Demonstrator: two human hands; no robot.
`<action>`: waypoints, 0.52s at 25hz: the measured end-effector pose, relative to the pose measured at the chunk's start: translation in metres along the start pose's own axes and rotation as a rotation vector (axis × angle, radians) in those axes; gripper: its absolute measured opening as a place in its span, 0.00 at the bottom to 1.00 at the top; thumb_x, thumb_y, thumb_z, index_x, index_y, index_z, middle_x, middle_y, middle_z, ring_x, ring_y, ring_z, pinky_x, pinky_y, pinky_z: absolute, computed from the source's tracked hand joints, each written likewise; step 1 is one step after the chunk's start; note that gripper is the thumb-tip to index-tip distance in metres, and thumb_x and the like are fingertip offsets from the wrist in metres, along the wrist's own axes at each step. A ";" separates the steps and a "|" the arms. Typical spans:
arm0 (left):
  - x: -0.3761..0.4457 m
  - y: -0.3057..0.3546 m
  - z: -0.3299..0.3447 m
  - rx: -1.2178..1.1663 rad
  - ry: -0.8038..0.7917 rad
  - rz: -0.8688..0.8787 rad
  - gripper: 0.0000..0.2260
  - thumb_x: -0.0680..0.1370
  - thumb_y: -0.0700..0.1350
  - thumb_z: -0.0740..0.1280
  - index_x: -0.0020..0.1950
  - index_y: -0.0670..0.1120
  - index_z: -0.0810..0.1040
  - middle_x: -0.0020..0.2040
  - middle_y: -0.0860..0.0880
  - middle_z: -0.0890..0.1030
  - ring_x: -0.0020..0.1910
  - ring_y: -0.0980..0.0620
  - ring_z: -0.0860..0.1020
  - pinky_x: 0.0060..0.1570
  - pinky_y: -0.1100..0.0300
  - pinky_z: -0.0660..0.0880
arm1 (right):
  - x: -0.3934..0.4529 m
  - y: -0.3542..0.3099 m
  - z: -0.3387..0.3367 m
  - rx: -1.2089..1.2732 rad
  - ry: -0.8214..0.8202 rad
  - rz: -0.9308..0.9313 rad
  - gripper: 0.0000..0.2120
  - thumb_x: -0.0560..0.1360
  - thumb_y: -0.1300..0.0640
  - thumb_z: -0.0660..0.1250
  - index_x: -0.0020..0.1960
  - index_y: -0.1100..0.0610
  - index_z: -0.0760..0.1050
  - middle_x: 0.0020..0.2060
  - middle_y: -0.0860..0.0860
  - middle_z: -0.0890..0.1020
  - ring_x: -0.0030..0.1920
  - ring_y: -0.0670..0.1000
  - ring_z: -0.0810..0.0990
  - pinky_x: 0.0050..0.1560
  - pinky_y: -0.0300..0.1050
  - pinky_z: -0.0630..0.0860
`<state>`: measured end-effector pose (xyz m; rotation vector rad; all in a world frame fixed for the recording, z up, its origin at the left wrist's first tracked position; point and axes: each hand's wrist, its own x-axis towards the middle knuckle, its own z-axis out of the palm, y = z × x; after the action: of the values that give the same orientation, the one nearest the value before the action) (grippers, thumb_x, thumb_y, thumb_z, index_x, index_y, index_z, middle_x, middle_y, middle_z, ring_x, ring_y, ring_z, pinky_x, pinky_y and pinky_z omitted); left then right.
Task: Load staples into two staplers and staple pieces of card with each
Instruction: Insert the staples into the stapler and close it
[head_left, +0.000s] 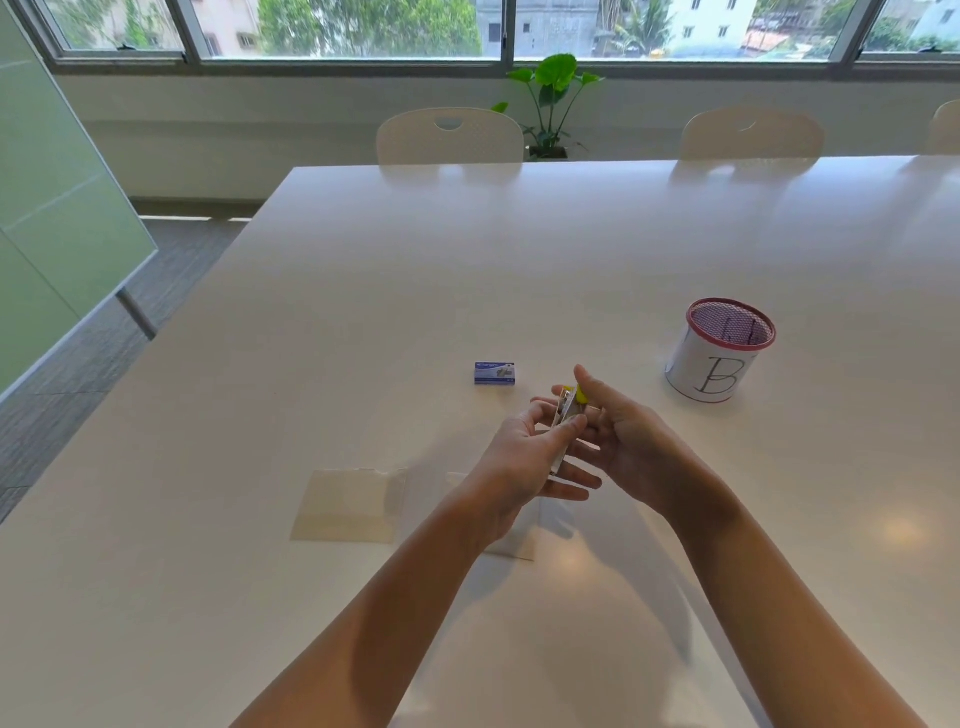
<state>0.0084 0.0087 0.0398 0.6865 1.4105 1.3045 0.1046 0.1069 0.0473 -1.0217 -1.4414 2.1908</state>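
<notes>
Head view: one yellow stapler (569, 410) was held above the white table (363, 312), the left hand (524, 457) pinching it and the right hand (623, 441) curled around it. One blue staple box (494, 373) lay just beyond the stapler. Two card pieces showed: one (348, 506) left of the stapler, another (519, 540) beneath the hands. One mesh cup (719, 353) marked B stood to the right. Two chairs (449, 136) faced the far edge; the tabletop lay open all round.

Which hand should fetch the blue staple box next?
Probably the left hand: the blue staple box lies on its side, just beyond its fingers. The right hand can keep gripping the yellow stapler.
</notes>
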 end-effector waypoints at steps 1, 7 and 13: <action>0.000 0.001 -0.001 0.010 0.014 0.007 0.13 0.81 0.51 0.65 0.63 0.48 0.73 0.48 0.43 0.84 0.39 0.46 0.86 0.37 0.56 0.83 | 0.000 0.000 0.000 -0.028 0.036 0.001 0.32 0.72 0.38 0.67 0.65 0.61 0.75 0.58 0.57 0.84 0.59 0.57 0.83 0.59 0.50 0.79; -0.003 0.006 -0.002 0.153 0.150 0.107 0.10 0.80 0.49 0.68 0.59 0.49 0.72 0.45 0.43 0.85 0.36 0.48 0.86 0.35 0.57 0.82 | -0.004 0.000 -0.002 -0.186 0.174 -0.138 0.25 0.75 0.42 0.69 0.63 0.59 0.74 0.55 0.54 0.82 0.55 0.52 0.82 0.51 0.44 0.80; -0.008 0.016 -0.005 0.243 0.151 0.144 0.13 0.78 0.47 0.72 0.58 0.48 0.72 0.45 0.45 0.86 0.38 0.48 0.86 0.38 0.53 0.83 | -0.007 -0.001 -0.005 -0.128 0.181 -0.193 0.15 0.79 0.48 0.67 0.54 0.60 0.79 0.40 0.51 0.87 0.41 0.49 0.87 0.37 0.36 0.80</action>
<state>0.0026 0.0039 0.0563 0.8797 1.6871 1.3307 0.1132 0.1067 0.0502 -1.0447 -1.5420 1.8432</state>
